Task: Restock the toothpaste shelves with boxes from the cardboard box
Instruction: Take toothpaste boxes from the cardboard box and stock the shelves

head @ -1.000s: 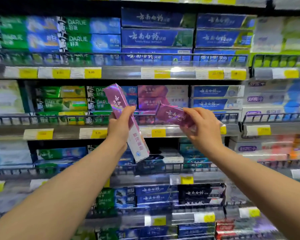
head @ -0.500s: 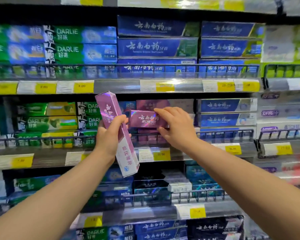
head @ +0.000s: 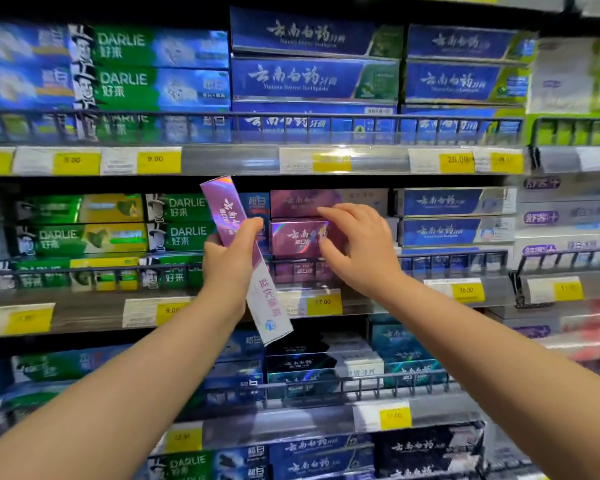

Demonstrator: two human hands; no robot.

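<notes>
While a purple box (head: 245,258) is gripped by the left hand (head: 227,259), a second purple box (head: 298,239), beside DARLIE packs (head: 179,233), is pinched by the right hand (head: 359,245) fingers (head: 329,251).

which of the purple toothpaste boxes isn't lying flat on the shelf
The purple box in the left hand: it stands nearly upright, off the shelf, while the one at the right hand lies level in the stack.

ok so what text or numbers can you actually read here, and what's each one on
"DARLIE" on the green boxes, top shelf and the shelf below.
"9.00" on a yellow price tag, top rail.
"26.00" on a yellow tag, top rail.
"17.00" on the tag under the purple boxes.
"28.00" on the tag to its right.
Other tags, small print and the held box: too blurred to read.
</notes>
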